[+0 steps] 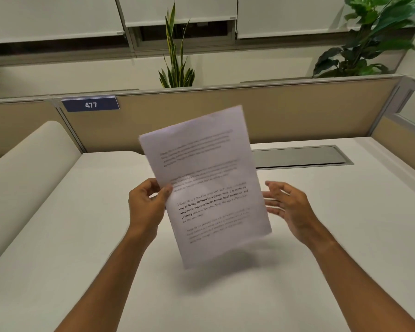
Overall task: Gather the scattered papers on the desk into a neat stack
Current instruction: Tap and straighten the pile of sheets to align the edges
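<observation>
A bundle of white printed papers [206, 183] is held upright and tilted to the left above the white desk [345, 248], its lower corner hovering just over the surface. My left hand [146, 204] is shut on the bundle's left edge, thumb on the front. To the right of the sheets my right hand [288, 207] is open, fingers spread, its fingertips close to the right edge; contact cannot be told. The pages are slightly blurred.
A tan partition [297, 111] with a blue "477" label [90, 104] runs behind the desk. A grey cable hatch [302, 156] lies at the desk's back right. A cream rounded panel [34, 168] borders the left. Plants [176, 56] stand behind the partition.
</observation>
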{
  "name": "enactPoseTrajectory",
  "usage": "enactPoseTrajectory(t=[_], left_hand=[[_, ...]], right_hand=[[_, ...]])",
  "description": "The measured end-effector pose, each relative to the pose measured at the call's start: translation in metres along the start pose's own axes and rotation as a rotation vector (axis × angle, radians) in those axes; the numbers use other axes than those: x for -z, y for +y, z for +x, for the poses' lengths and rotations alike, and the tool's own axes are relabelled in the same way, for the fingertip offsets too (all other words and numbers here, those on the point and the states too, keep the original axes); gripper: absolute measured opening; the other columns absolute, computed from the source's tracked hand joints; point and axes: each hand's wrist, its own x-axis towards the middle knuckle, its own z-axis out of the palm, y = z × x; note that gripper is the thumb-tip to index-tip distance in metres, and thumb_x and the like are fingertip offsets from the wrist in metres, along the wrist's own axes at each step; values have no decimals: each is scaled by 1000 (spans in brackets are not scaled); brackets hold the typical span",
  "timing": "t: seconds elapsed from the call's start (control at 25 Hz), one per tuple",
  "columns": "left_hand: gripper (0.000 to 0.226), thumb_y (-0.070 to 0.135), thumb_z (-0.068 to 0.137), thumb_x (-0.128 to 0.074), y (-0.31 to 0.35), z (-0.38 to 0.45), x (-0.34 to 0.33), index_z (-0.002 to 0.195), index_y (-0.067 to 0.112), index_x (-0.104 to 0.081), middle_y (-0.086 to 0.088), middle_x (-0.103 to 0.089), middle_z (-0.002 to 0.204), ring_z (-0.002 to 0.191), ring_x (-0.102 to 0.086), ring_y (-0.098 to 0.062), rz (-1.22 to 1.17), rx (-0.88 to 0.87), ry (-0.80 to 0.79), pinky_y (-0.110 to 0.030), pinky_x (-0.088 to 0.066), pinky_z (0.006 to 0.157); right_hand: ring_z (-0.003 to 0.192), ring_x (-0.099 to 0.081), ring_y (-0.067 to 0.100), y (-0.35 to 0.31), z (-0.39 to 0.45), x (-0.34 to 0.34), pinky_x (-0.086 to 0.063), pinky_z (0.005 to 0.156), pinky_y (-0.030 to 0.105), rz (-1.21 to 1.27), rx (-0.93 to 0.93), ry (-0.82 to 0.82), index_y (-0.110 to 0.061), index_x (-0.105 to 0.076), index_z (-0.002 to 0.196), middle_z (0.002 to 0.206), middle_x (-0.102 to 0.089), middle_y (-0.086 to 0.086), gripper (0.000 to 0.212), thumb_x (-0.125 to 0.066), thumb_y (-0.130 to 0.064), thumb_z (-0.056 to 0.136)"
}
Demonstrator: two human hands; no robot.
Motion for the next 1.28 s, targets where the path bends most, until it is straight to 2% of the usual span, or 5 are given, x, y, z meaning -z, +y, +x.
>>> enactPoseTrajectory(t=[0.12,0.24,0.56,0.96,1.28], left_hand=[[13,4,89,-65,-4,-3,-1,80,12,-65,-10,-68,87,83,-65,-31,-118,112,144,-52,-56,82],[12,1,90,-63,-10,-9,-6,82,10,-64,-7,-68,87,83,-65,-25,-254,198,211,-40,-61,76],[9,-2,90,-61,-25,-19,-5,88,7,-64,1,-76,80,78,-73,-16,-449,276,161,-28,-60,65],[11,20,88,-69,-24,35,64,99,21,-71,-6,-74,92,85,-72,-21,152,203,-160,-33,-59,72],[8,19,89,-68,-57,19,52,81,21,-69,2,-77,86,84,-73,-21,271,33,-120,-33,-61,75]], right_hand=[[82,-74,22,24,-12,-6,-58,68,28,210,-135,5,-15,-69,110,94,-77,7,53,-78,-46,68],[86,-74,24,39,-17,-26,-58,73,30,340,-203,-7,-9,-66,116,99,-77,9,50,-82,-29,72],[87,-75,27,30,-11,-45,-59,66,30,273,-102,37,-5,-71,98,99,-78,13,12,-70,-6,86],[82,-76,26,-2,2,6,-61,65,30,-119,50,-1,-6,-74,93,90,-79,10,11,-70,0,85],[82,-75,10,11,1,6,-56,69,18,-254,179,95,-23,-74,85,86,-79,-10,18,-71,-5,86]])
